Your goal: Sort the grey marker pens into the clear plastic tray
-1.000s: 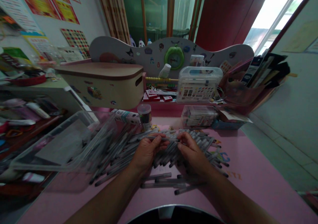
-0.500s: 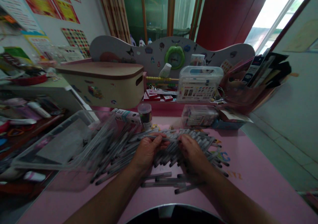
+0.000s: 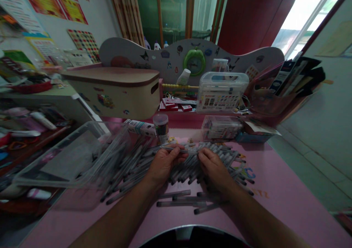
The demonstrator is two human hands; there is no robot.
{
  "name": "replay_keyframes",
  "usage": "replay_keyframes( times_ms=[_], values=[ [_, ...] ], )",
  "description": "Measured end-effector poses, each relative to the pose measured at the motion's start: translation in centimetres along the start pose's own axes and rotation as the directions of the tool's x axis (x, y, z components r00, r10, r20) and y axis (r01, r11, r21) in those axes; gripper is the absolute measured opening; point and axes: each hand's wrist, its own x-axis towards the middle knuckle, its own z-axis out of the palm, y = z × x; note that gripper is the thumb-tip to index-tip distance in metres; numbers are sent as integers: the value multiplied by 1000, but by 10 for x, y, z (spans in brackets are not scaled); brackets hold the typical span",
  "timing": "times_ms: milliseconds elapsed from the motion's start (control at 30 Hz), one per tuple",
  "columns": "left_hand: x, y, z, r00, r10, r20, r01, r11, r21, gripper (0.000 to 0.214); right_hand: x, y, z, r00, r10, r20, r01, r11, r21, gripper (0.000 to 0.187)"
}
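Note:
In the head view my left hand (image 3: 162, 163) is closed around a slim clear pen (image 3: 178, 151), held nearly level with thumb and fingers. My right hand (image 3: 213, 163) is closed in a pinch by the pen's right end. What sits between its fingertips is too small to make out. Beneath and around both hands spreads a large pile of clear pens with dark ends (image 3: 189, 169). Several loose pens (image 3: 178, 204) lie nearer to me on the pink desk (image 3: 286, 211).
A clear plastic bin (image 3: 55, 184) stands at the left, pens beside it. Behind the pile are a small round tub (image 3: 161, 125), a clear box (image 3: 221, 127) and a lidded cream box (image 3: 118, 97). A dark curved edge (image 3: 192, 237) shows at the bottom.

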Motion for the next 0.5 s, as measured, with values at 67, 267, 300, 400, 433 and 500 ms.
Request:
replay_keyframes(
  times_ms=[67,267,300,400,433,500],
  values=[
    [1,-1,-1,1000,11,8,-11,1000,4,33,1,0,1,1000,28,-4,-27,991,133,20],
    [3,-3,-3,999,20,38,-21,999,33,34,2,-3,0,1000,4,-7,-4,1000,3,40],
    [3,-3,-3,999,19,36,-20,999,33,34,2,-2,0,1000,-2,-8,2,1000,-4,39],
    [4,-2,-3,1000,18,22,-18,1000,14,36,3,0,2,1000,17,-19,-14,989,148,23],
    [4,-1,-2,1000,18,14,-18,1000,4,36,3,0,2,999,32,-21,-27,974,226,19],
    [4,1,-2,1000,21,1,-21,1000,-17,37,3,-1,3,997,73,-9,-65,929,365,18]
  ],
)
